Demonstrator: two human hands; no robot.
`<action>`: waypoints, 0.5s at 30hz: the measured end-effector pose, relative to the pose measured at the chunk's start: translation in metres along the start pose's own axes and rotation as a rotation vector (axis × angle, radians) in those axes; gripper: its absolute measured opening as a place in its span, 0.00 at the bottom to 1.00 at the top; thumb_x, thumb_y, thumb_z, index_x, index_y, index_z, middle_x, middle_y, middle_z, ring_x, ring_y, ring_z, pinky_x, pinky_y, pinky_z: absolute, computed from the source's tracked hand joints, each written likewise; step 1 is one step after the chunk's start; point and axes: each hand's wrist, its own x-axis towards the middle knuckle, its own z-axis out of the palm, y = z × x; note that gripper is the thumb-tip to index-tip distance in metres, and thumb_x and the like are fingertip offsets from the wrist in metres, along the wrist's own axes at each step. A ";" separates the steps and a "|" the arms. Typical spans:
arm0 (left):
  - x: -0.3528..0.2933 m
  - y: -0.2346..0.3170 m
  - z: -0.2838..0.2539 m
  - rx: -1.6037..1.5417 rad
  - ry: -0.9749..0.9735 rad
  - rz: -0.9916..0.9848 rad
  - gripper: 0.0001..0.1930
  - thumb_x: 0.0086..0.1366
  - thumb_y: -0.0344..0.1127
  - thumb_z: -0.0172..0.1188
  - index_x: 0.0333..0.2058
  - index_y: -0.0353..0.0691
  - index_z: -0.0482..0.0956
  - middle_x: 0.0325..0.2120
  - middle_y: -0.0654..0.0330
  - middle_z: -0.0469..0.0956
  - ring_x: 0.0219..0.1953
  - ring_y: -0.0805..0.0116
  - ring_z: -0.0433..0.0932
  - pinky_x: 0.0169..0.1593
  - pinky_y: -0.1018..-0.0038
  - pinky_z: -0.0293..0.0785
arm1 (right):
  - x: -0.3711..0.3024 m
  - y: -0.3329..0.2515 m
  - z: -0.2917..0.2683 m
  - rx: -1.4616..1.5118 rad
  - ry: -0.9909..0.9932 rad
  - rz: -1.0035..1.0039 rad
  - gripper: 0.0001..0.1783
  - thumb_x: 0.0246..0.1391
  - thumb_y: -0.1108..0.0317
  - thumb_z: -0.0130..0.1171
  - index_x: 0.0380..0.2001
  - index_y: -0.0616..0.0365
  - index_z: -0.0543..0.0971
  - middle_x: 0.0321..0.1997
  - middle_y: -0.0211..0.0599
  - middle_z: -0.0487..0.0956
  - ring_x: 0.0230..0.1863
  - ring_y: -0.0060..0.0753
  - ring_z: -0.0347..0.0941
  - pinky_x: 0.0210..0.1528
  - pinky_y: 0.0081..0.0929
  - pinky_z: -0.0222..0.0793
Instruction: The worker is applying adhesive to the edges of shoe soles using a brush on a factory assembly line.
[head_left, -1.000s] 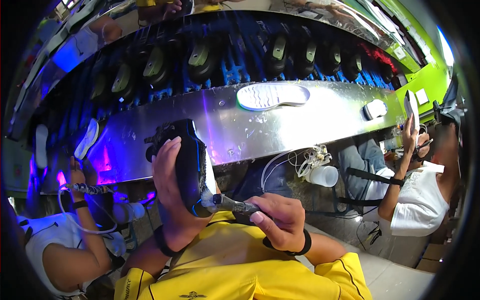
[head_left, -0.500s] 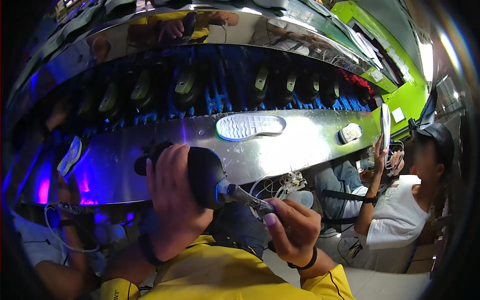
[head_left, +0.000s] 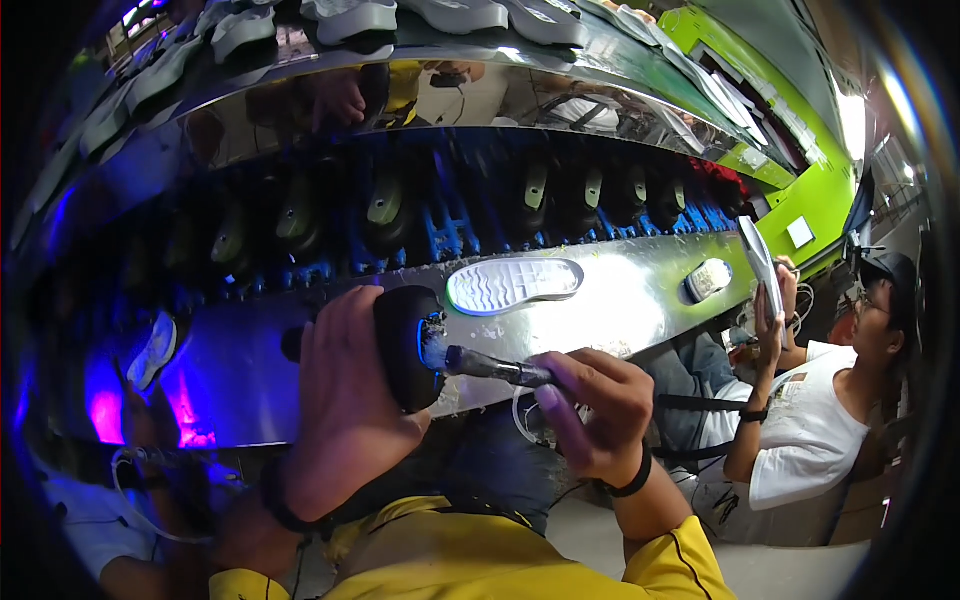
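Note:
My left hand (head_left: pixel 345 385) is wrapped round a black, rounded pot-like item (head_left: pixel 395 345), tipped so that its blue-edged, crusted opening faces right. My fingers hide much of its far side. In my right hand (head_left: pixel 605 410) a brush (head_left: pixel 500 367) is pinched by its handle. The dark brush head points left, close to the opening; whether it touches the rim I cannot tell. Beyond both hands, a white shoe sole (head_left: pixel 515 285) lies on the metal bench (head_left: pixel 350 290), its wavy tread-like side up.
A smaller pale sole (head_left: pixel 707 280) lies farther right on the bench, another (head_left: pixel 153 350) at the left. Behind, black shoe forms (head_left: pixel 385 200) stand in a dark trough. Grey soles (head_left: pixel 350 18) line the upper shelf. A seated co-worker (head_left: pixel 810 420) at right holds a sole (head_left: pixel 760 260).
The brush has drawn out of the opening, its head now plainly visible. My left hand has turned the pot-like item, showing more of its opening. The view has shifted slightly.

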 end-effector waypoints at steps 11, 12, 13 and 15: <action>0.033 -0.031 -0.032 -0.087 -0.166 -0.136 0.40 0.42 0.31 0.79 0.57 0.36 0.73 0.49 0.43 0.79 0.56 0.37 0.77 0.60 0.53 0.75 | 0.018 0.028 0.085 0.365 0.101 0.057 0.14 0.61 0.72 0.67 0.47 0.71 0.86 0.27 0.42 0.81 0.24 0.32 0.77 0.29 0.27 0.70; 0.035 -0.035 -0.034 -0.110 -0.173 -0.139 0.41 0.42 0.31 0.80 0.58 0.36 0.72 0.48 0.43 0.79 0.54 0.37 0.79 0.59 0.53 0.76 | 0.018 0.030 0.091 0.385 0.102 0.060 0.14 0.61 0.73 0.67 0.47 0.71 0.86 0.26 0.42 0.80 0.24 0.32 0.76 0.29 0.27 0.69; 0.036 -0.039 -0.036 -0.144 -0.165 -0.109 0.42 0.41 0.32 0.80 0.58 0.36 0.72 0.47 0.44 0.80 0.52 0.37 0.80 0.58 0.53 0.77 | 0.019 0.032 0.097 0.401 0.109 0.064 0.14 0.61 0.73 0.67 0.47 0.71 0.86 0.26 0.42 0.80 0.23 0.31 0.76 0.29 0.27 0.69; 0.041 -0.049 -0.038 -0.132 -0.205 -0.156 0.44 0.41 0.33 0.81 0.59 0.36 0.71 0.48 0.44 0.80 0.52 0.39 0.80 0.58 0.54 0.78 | 0.020 0.035 0.108 0.414 0.126 0.062 0.14 0.62 0.73 0.67 0.47 0.70 0.86 0.26 0.42 0.80 0.23 0.31 0.75 0.29 0.27 0.68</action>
